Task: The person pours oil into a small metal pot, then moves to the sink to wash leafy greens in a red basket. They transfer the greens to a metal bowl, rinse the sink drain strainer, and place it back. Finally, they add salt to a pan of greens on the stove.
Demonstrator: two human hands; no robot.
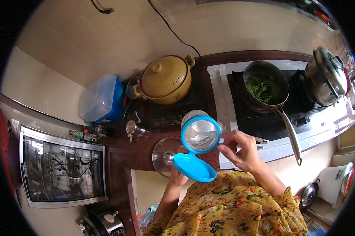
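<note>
A clear jar with a blue rim (201, 151) is tilted so that its mouth faces me. White grains (199, 142) lie inside, with a pale spoon (203, 134) resting on them. Its blue lid (195, 168) hangs open below the mouth. My left hand (178, 176) is closed around the jar's near left side, partly hidden by the lid. At the rim's right side is my right hand (242, 151), its thumb and forefinger bent together. Whether those fingertips grip the rim or the spoon's end cannot be made out.
A pan with a long handle (290, 131) holds green vegetables on the black stove, beside a lidded steel pot (326, 76). A yellow lidded clay pot (161, 80), blue container (117, 98), glass lid (158, 157) and small glass jar (133, 128) stand on the left counter.
</note>
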